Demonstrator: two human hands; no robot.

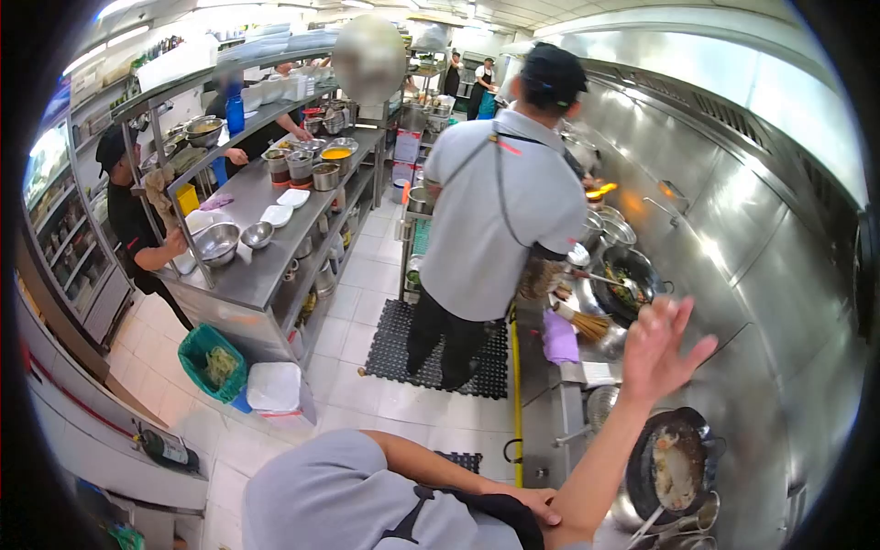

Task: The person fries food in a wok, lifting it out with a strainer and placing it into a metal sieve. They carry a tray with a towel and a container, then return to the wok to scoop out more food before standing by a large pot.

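My right hand (662, 353) is raised at the right, its fingers apart and slightly bent, with nothing in it. It is in front of the steel wall, above a wok (676, 463) with pale food and a ladle in it. Across my body reaches my left arm, and my left hand (534, 502) is closed on my right forearm (596, 463) near the elbow. Some of its fingers are hidden. A second wok (628, 282) with green food stands farther along the range, near a bamboo brush (587, 323) and a purple cloth (560, 336).
A co-worker in grey (500, 215) stands on a black mat (390, 344) at the range, near a flame (600, 191). Left are a steel counter (275, 215) with bowls, a person in black (137, 211), a green bin (211, 364) and a fire extinguisher (167, 449).
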